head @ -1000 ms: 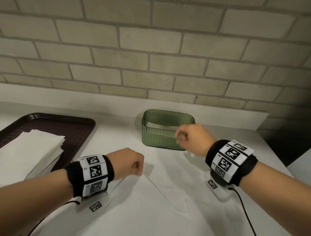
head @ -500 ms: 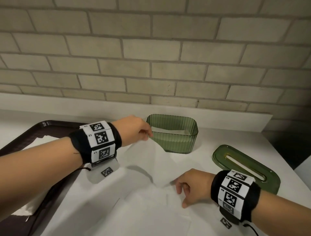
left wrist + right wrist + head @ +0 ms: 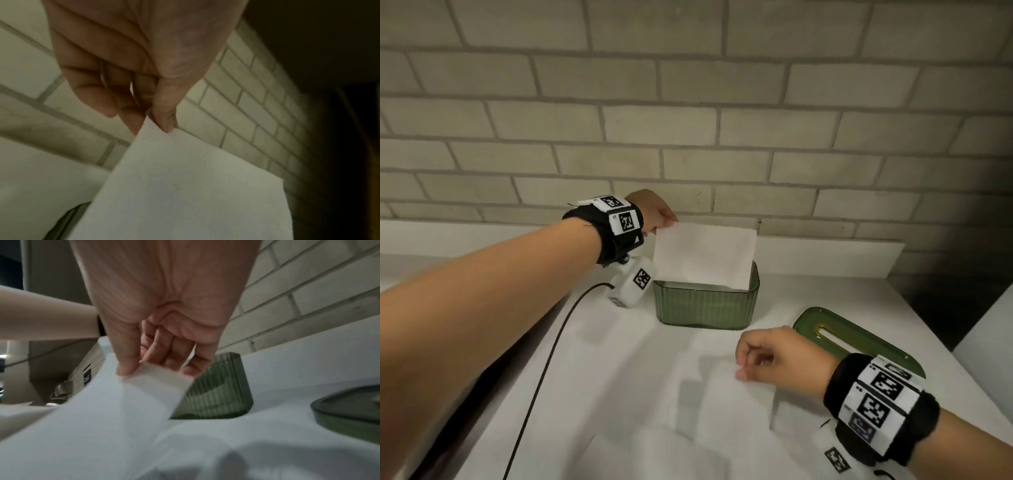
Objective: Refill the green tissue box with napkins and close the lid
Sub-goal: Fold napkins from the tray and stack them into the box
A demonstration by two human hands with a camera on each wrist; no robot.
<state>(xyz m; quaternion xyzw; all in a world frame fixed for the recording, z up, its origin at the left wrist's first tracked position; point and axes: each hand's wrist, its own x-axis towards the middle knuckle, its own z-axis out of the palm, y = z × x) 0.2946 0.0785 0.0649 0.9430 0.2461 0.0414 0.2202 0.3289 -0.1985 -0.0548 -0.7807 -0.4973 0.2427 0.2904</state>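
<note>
Brick wall [image 3: 688, 130] behind; right hand's [image 3: 164, 331] napkin [image 3: 123, 402] pinch only wrist-visible

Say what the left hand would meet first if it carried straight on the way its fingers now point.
Probably the brick wall. The left hand, pinching a corner of the napkin above the green tissue box, points past that corner toward the bricks. Nothing else shows in between, though depth is unclear.

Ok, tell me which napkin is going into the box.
The napkin pinched by the left hand, hanging upright into the green box; the right hand's lies on the counter.
</note>
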